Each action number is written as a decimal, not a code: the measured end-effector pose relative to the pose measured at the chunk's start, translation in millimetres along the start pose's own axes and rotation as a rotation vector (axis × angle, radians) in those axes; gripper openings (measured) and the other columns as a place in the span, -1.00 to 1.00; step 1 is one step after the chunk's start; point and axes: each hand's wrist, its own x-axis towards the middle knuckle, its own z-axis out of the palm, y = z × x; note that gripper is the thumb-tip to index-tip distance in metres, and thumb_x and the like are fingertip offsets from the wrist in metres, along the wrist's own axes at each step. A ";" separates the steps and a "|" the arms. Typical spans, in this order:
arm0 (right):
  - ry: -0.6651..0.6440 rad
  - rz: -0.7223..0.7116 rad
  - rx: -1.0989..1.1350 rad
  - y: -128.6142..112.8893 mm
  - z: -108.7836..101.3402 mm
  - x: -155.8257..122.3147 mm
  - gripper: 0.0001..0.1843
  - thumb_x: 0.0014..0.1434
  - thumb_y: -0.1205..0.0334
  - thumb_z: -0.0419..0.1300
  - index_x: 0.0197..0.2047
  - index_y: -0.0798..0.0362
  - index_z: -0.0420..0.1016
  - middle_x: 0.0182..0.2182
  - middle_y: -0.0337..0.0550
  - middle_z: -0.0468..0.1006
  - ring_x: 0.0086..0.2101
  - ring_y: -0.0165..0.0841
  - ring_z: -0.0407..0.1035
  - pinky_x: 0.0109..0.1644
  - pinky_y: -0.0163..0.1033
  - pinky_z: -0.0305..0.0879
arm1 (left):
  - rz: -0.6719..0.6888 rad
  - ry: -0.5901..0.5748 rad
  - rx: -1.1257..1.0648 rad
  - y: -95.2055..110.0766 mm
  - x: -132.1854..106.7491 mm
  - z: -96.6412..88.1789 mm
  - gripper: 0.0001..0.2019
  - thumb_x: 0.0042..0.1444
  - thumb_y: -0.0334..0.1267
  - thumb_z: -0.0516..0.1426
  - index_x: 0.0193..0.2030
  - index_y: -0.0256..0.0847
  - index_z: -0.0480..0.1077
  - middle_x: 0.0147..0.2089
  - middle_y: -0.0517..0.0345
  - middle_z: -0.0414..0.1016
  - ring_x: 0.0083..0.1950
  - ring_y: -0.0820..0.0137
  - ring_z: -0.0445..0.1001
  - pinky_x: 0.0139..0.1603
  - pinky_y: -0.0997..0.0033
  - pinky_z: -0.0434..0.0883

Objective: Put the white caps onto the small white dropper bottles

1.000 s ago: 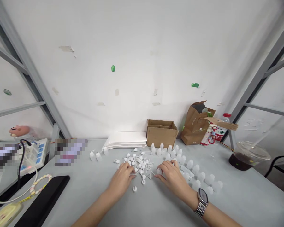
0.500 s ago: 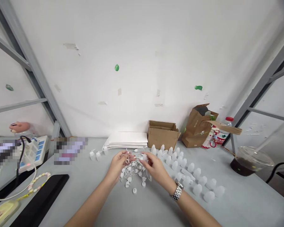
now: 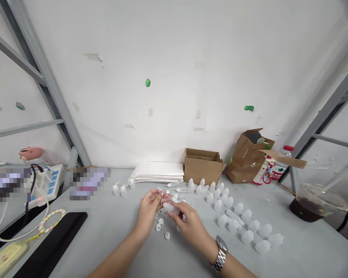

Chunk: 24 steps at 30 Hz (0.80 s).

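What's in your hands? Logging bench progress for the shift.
Right hand gripping translucent plastic bottle. Left hand pinching small white cap, apparently at bottle's neck. Loose white caps beneath; bottle rows to the right.

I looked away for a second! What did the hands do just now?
Both hands came up off the table and moved together above the white caps. The right hand now holds a frosted plastic bottle against the left hand. The rows of bottles and the cardboard box stayed put.

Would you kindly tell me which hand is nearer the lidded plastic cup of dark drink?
The right hand is nearer, left of the cup; the left hand lies farther left.
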 end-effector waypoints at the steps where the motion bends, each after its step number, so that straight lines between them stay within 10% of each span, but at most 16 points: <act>1: 0.003 0.007 -0.017 0.4 1.0 -0.7 -0.81 0.11 0.26 0.13 -0.17 0.03 0.44 -0.41 -0.18 0.48 -0.43 -0.38 0.33 -0.30 -0.28 0.31 | 0.004 -0.018 0.003 0.1 -1.1 0.9 -0.73 -0.14 -0.14 0.22 -0.36 -0.23 0.28 -0.39 0.09 0.56 -0.24 0.26 0.54 -0.21 0.31 0.42; 16: 0.167 0.065 -0.050 0.4 6.1 -3.8 -0.84 0.13 0.19 0.10 -0.26 0.09 0.36 -0.53 -0.24 0.43 -0.53 -0.43 0.29 -0.45 -0.35 0.27 | -0.045 -0.068 0.066 1.2 -6.8 3.7 -0.73 -0.20 -0.15 0.26 -0.36 -0.28 0.48 -0.23 0.00 0.56 -0.10 0.22 0.45 -0.03 0.27 0.31; 24: 0.279 -0.391 -0.562 0.0 3.6 -3.7 -0.81 0.22 0.30 -0.06 -0.18 0.14 0.33 -0.51 -0.10 0.45 -0.47 -0.32 0.34 -0.46 -0.26 0.28 | -0.132 -0.226 -0.097 2.6 -7.7 6.3 -0.80 -0.18 -0.20 0.26 -0.38 -0.22 0.49 -0.25 0.06 0.55 -0.10 0.28 0.43 0.00 0.28 0.26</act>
